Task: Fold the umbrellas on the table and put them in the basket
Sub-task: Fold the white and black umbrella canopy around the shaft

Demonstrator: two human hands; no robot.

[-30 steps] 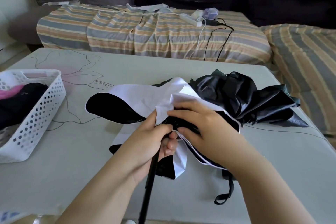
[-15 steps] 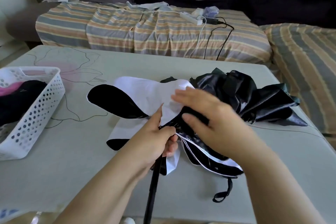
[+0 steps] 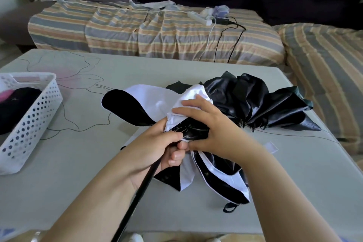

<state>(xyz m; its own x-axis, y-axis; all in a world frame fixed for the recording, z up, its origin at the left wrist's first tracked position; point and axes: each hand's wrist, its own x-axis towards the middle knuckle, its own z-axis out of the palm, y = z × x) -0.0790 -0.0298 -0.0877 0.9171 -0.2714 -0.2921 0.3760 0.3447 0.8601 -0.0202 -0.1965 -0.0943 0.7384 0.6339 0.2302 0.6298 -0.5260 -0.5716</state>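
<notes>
Pleats need gathering 1 by 1 around the shaft: left hand (image 3: 155, 143) grips the black-and-white umbrella (image 3: 149, 102) at its shaft, right hand (image 3: 208, 124) pinches white fabric. It lies mid-table (image 3: 78, 182), long axis running from the person toward the sofa (image 3: 157, 31), handle nearest; basket (image 3: 29, 124) sits left.

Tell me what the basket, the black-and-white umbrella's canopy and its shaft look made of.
Basket: looks like moulded white plastic, from its even round holes and smooth rim.
Black-and-white umbrella canopy: thin woven fabric, probably polyester, matte white with a glossier black side; it creases softly.
Shaft, gripped by the left hand: straight, rigid, matte black, probably metal; coating unclear.
</notes>
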